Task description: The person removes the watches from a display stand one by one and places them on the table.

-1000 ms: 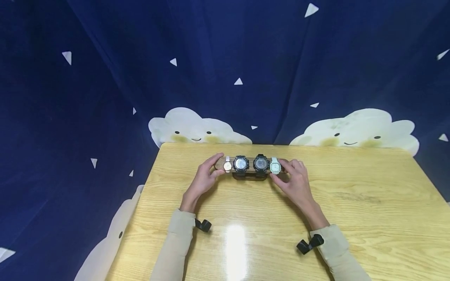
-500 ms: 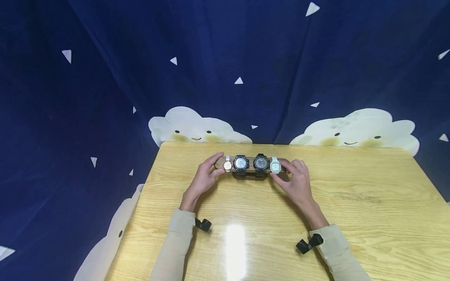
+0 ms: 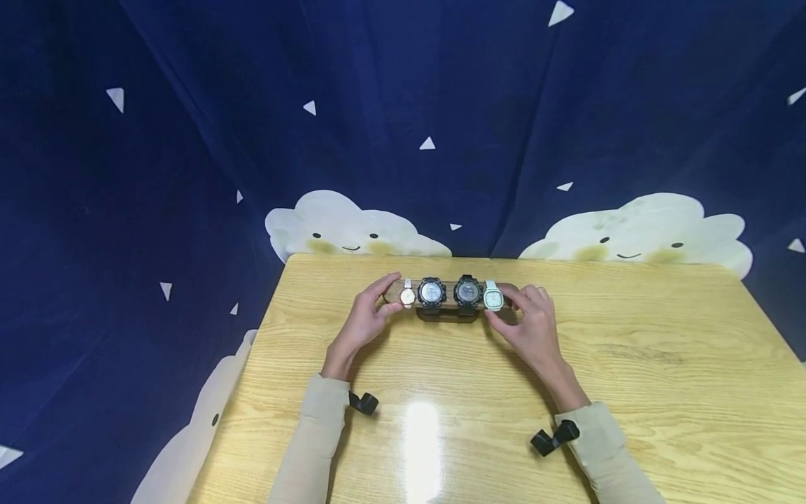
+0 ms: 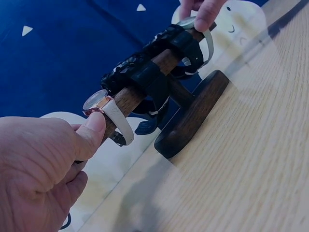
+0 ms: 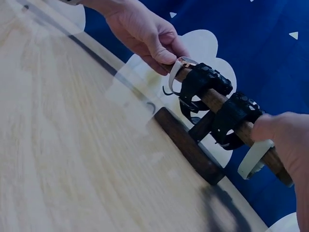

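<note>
A dark wooden watch stand (image 3: 450, 297) bears a row of wristwatches on its crossbar. At its left end sits a small rose-gold watch (image 4: 96, 101) with a white strap; two chunky black watches (image 3: 431, 292) fill the middle. On the right is a mint-green square watch (image 3: 493, 299) with a pale strap. My left hand (image 3: 365, 315) grips the bar's left end, thumb against the rose-gold case, other fingers partly hidden behind the bar. My right hand (image 3: 532, 327) pinches the mint-green watch at the opposite end, thumb at its lower edge and forefinger above.
The stand's rounded base (image 4: 193, 116) rests on a light wooden table (image 3: 630, 378), near its back edge. Behind hangs a dark blue curtain (image 3: 378, 91) with white triangles and clouds. Black wrist-camera mounts (image 3: 554, 438) stick out from both sleeves.
</note>
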The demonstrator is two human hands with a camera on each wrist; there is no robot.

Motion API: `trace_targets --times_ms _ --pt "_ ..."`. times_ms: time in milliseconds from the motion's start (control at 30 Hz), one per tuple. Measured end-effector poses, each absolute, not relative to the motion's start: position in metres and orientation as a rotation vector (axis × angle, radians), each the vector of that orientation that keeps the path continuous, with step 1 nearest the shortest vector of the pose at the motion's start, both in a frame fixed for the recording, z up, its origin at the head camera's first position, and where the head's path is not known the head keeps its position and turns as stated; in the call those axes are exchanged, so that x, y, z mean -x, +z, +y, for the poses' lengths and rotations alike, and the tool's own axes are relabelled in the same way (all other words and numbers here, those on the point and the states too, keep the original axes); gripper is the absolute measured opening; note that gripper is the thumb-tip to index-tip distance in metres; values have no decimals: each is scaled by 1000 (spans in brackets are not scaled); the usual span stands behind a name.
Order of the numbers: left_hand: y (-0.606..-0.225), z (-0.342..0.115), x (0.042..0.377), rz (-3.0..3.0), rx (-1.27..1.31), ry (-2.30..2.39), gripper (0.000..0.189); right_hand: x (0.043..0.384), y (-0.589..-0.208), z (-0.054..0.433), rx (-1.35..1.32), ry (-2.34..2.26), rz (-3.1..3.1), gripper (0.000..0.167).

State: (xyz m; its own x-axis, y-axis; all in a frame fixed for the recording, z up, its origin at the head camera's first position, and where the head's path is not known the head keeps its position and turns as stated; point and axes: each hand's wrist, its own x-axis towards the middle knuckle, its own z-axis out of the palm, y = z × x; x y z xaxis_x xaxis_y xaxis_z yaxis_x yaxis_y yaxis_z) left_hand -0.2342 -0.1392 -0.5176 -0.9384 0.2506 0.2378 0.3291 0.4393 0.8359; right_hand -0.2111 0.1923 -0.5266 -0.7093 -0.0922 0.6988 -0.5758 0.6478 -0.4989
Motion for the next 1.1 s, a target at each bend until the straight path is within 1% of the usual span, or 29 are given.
trace_targets --times_ms 300,533,1100 --pt "-516 -137 234 -2607 518 -1521 63 209 -529 183 -422 971 -2158 40" --pt "-516 -137 233 -2603 523 -1549 63 206 -528 182 -408 960 -2126 38" --pt "-518 -139 234 -2610 511 -1544 63 208 -527 189 -373 921 -2163 39"
